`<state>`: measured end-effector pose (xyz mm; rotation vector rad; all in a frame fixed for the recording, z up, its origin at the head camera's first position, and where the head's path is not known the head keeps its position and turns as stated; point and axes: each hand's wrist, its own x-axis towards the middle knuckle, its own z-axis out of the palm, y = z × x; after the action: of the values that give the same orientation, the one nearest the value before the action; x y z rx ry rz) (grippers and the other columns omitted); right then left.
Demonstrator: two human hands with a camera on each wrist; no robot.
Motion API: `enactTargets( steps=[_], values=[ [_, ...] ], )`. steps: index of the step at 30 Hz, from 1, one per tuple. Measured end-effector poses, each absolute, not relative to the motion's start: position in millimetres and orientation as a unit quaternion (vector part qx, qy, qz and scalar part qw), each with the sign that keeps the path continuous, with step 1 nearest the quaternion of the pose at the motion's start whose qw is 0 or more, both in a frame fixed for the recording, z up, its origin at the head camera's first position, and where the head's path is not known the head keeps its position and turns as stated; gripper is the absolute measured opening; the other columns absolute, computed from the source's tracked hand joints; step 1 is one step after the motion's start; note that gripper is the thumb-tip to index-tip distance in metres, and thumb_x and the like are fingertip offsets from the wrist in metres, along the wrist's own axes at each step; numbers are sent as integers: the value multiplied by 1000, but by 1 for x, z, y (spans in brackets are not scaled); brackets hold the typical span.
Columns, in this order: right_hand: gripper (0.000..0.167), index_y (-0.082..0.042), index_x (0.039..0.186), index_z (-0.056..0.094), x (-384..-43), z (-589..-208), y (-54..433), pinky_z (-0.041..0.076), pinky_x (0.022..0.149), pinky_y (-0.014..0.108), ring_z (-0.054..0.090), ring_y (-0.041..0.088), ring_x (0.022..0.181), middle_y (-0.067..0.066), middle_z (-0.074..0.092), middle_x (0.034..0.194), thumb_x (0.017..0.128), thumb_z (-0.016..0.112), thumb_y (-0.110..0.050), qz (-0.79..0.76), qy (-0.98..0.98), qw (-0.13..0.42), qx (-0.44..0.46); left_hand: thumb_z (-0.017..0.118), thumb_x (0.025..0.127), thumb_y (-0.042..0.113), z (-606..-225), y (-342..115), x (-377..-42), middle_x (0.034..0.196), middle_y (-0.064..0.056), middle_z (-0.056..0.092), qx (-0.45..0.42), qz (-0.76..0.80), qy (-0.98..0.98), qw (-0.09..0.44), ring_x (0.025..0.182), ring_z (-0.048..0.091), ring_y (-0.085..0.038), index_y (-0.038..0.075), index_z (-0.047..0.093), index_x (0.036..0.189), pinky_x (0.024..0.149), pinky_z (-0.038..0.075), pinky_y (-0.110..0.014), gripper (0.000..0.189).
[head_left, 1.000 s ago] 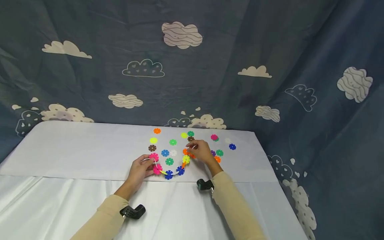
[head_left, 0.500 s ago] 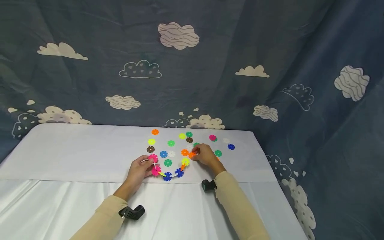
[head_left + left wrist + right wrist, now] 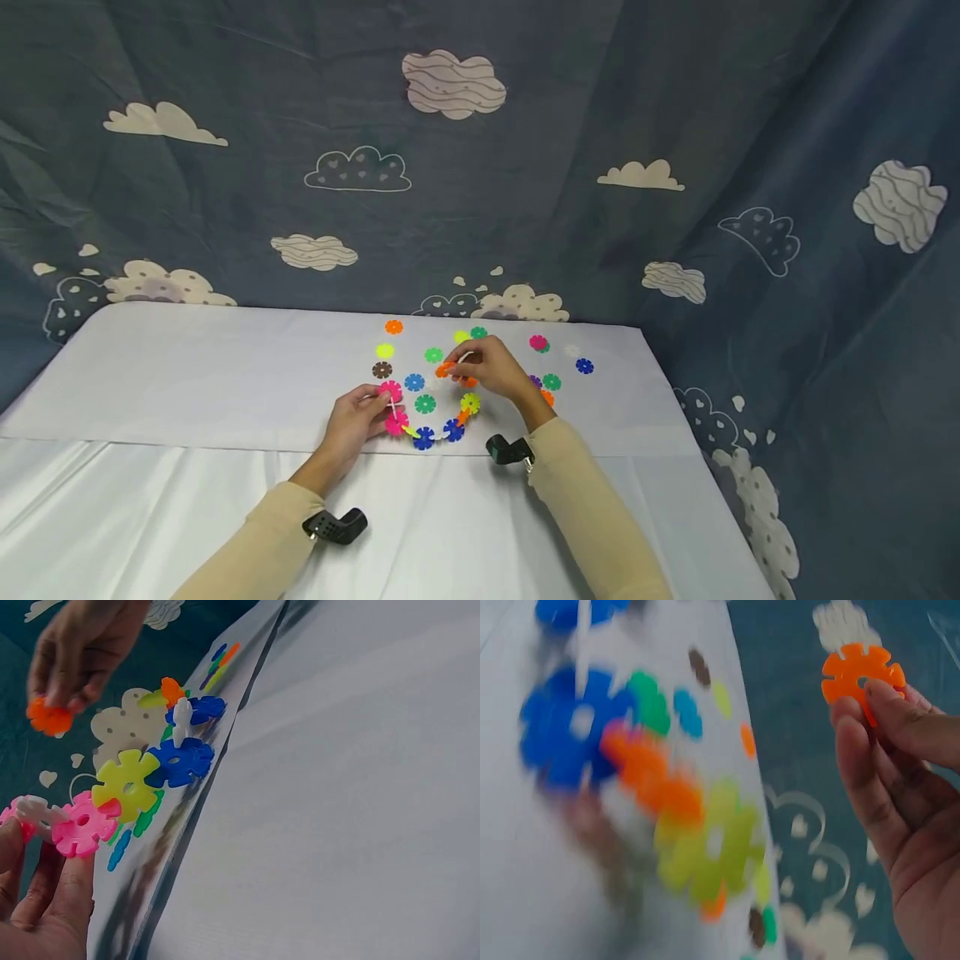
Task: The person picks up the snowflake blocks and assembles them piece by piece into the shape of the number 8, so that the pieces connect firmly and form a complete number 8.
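My left hand (image 3: 351, 423) pinches the pink end of a curved chain of plastic snowflake discs. Linked along it are pink discs (image 3: 84, 825) with a white one (image 3: 37, 814) between, a yellow disc (image 3: 127, 786), blue discs (image 3: 180, 762) joined by a white one (image 3: 182, 722), then an orange disc (image 3: 651, 776) and a yellow disc (image 3: 712, 844) at the far end. Between the thumb and fingers of my right hand (image 3: 491, 367) is a loose orange snowflake disc (image 3: 861, 679), raised apart from the chain.
Loose discs lie on the white table (image 3: 187, 375) beyond the chain: a brown disc (image 3: 382, 370), a light blue disc (image 3: 414, 382), a green disc (image 3: 425, 404) and another orange disc (image 3: 468, 382). More lie right, including a blue disc (image 3: 584, 366). A cloud-printed curtain (image 3: 525, 167) hangs behind.
My right hand has picked up the orange disc from the table and carried it up and to the left. My left hand keeps its hold on the chain's pink end.
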<state>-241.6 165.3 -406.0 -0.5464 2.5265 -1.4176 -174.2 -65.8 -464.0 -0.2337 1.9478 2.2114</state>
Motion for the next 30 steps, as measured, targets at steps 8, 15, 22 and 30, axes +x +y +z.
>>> enactTargets(
  steps=[8,15,22,30],
  values=[
    [10,0,97,72,-245,-394,124,55,77,23,69,17,79,10,71,93,88,67,0,-401,860,102,-298,53,100,12,-462,-64,-175,108,-13,70,-77,760,639,90,92,69,-16,-5,52,112,69,56,-23,21],
    [8,0,92,73,-249,-398,112,55,77,20,68,13,79,9,72,91,85,69,2,-388,853,101,-334,62,96,19,-464,-66,-170,96,-7,72,-30,782,619,66,84,68,-12,-2,57,102,69,57,-26,22],
    [6,2,85,74,-252,-401,109,55,72,20,67,12,73,11,73,85,83,70,6,-411,839,107,-340,56,97,6,-464,-59,-173,86,-3,71,-81,780,618,59,75,68,-11,-3,58,97,65,57,-25,9],
    [7,0,84,75,-254,-405,107,55,73,20,65,11,74,9,72,86,81,72,5,-394,841,113,-353,55,98,5,-461,-59,-172,89,-7,72,-101,759,639,67,73,66,-10,-4,56,99,61,56,-23,9]
  ],
)
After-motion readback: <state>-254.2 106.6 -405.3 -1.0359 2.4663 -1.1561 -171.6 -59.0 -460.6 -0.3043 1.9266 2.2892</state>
